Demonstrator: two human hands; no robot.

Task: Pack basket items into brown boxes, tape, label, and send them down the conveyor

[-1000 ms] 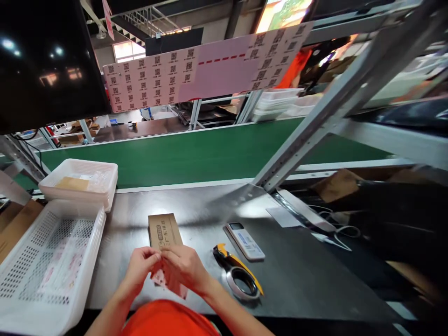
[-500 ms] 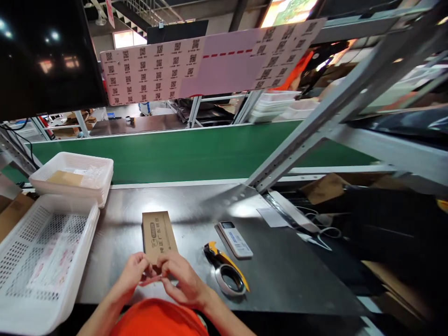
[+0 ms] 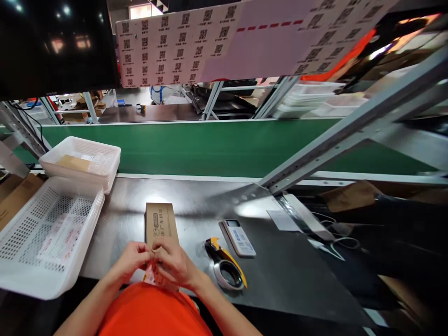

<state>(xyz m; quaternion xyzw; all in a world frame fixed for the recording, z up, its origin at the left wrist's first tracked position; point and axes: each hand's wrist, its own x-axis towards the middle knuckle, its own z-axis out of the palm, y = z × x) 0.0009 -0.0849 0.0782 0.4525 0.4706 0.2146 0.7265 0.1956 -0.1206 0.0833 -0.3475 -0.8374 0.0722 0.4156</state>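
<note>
Packet [image 3: 150,275], pinkish, held at the desk's [image 3: 287,284] front edge, left of that edge's middle. Left hand [image 3: 135,257] and right hand [image 3: 175,262]: fingertips together, apparently pinched on its far end. Step in hand, by my judgement: working that end with the fingers; next move seems to call for a firm pinch from both sides. Visible part points from fingertips back toward the torso; right hand covers much, long axis uncertain. Beyond, brown carton [image 3: 161,221] lies flat, long axis toward the desk's far edge.

Box [image 3: 163,221] on bench [image 3: 287,275]; basket [image 3: 88,233] L, tape disp. [image 3: 229,258] R.
</note>
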